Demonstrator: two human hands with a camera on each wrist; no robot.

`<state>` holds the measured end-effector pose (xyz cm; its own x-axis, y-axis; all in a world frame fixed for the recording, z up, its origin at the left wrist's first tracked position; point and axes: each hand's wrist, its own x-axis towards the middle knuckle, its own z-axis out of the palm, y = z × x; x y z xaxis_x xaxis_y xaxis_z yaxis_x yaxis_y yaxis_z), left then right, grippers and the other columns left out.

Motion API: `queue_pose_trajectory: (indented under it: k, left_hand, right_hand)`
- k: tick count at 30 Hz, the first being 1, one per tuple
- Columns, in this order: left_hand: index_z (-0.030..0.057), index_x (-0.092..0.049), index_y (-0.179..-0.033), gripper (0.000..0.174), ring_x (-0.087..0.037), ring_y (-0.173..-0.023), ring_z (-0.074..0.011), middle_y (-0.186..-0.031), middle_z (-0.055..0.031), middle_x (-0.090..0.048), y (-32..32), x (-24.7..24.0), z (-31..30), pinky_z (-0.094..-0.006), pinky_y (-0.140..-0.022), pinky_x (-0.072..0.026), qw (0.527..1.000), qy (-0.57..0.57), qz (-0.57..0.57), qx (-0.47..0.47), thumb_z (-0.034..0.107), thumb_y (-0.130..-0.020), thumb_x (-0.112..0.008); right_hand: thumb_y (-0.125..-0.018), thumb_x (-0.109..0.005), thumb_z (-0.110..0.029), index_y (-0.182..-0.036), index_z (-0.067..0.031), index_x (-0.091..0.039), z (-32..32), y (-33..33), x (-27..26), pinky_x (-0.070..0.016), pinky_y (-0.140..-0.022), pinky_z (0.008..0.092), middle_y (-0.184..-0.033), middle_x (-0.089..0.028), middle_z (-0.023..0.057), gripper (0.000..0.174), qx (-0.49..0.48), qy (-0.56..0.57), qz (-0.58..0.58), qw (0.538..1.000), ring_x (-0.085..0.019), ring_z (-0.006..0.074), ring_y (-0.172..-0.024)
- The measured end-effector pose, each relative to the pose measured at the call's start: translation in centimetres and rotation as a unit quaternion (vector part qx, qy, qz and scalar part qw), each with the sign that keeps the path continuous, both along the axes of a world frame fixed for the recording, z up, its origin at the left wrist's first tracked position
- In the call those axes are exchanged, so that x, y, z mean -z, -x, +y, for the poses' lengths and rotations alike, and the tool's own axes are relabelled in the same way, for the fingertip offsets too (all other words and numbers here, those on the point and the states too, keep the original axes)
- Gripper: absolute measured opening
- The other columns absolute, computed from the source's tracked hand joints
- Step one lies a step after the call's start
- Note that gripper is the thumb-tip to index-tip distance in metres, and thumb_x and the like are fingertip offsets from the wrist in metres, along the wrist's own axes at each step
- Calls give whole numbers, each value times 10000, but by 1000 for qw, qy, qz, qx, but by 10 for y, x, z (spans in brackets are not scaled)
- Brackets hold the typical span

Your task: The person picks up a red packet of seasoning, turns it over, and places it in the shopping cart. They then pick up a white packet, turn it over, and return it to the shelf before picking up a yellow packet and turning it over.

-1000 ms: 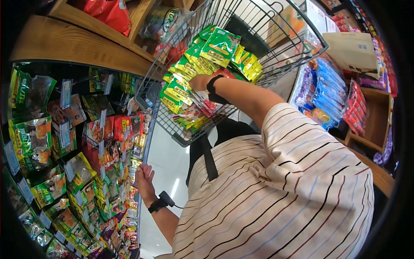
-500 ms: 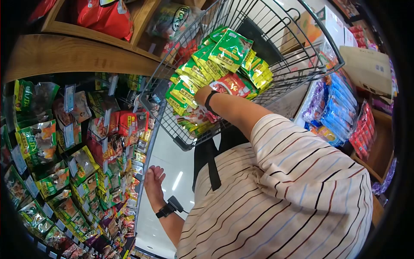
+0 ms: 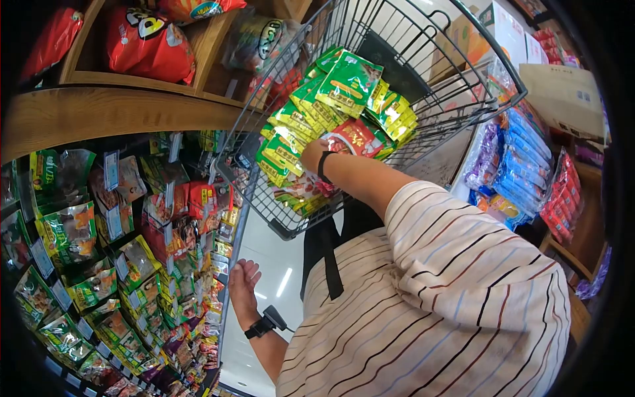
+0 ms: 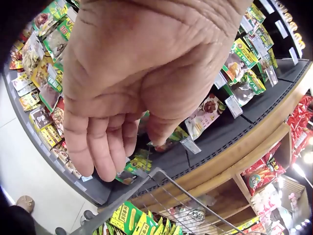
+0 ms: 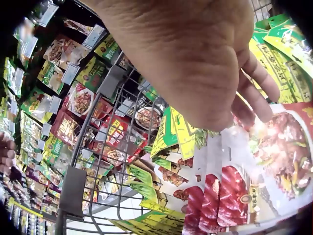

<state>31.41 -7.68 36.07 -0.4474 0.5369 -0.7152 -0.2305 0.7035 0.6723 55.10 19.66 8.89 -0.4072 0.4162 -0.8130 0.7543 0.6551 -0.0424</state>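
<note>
My right hand (image 3: 313, 157) is down inside a wire shopping cart (image 3: 285, 229), over a pile of food packets. In the right wrist view its fingers (image 5: 257, 90) are extended and slightly spread beside a red-and-white packet (image 5: 286, 147) with a picture of a dish; the thumb is hidden. Green-and-yellow packets (image 3: 350, 79) lie in overlapping rows around the red packet (image 3: 360, 137). Below the hand sit several meat-pictured packets (image 5: 232, 196). My left hand (image 3: 243, 286) hangs palm up beside the shelf, fingers loosely bent and holding nothing; its palm (image 4: 142, 73) fills much of the left wrist view.
A shelf of hanging packets (image 3: 69, 231) with price tags runs along the left. Wooden bins (image 3: 132, 109) with large red bags (image 3: 149, 49) stand beyond it. To the right are blue-wrapped packs (image 3: 522, 162), red packs (image 3: 562, 198) and a cardboard box (image 3: 562, 99).
The right arm has shifted down off the red packet, which now shows more fully. The right hand stays in the cart over the packets. The view has moved slightly; the left hand still hangs loosely.
</note>
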Motion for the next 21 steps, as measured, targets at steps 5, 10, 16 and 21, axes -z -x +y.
queue_pose_trajectory:
  k: [5,10,16,21]
  left_hand:
    - [34,-587,-1182,358,-675,-942,-191,-1044,-96,-678,-12,-3,7,-313,-803,-557,1000,-7,-1,-16,346,-1010,-550]
    - [26,-581,-1186,378,-671,-942,-197,-1041,-96,-669,-18,-1,11,-319,-809,-556,1000,-12,-13,-6,357,-1007,-553]
    - [1,-556,-1222,420,-658,-985,-212,-1094,-133,-649,-24,8,33,-328,-835,-547,999,-30,-24,27,361,-1006,-550]
    - [-16,-541,-1254,455,-649,-1011,-210,-1117,-143,-646,-51,1,76,-319,-865,-526,992,-77,-22,102,363,-1002,-554]
  right_hand:
    - [-920,-568,-275,-1079,-76,-735,5,-13,-33,-514,-764,577,-1034,-726,129,304,74,7,-5,997,-683,370,-937]
    - [-904,-572,-212,-970,-68,-748,-3,-30,32,-540,-723,486,-965,-731,132,236,103,-40,134,985,-703,319,-897]
    - [-788,-617,-98,-834,-79,-746,13,-75,-99,-561,-678,406,-857,-728,109,138,-40,-120,296,947,-710,314,-848]
    - [-787,-639,-137,-898,-77,-716,31,-102,-178,-560,-687,454,-871,-705,128,148,-21,-156,385,909,-701,335,-857]
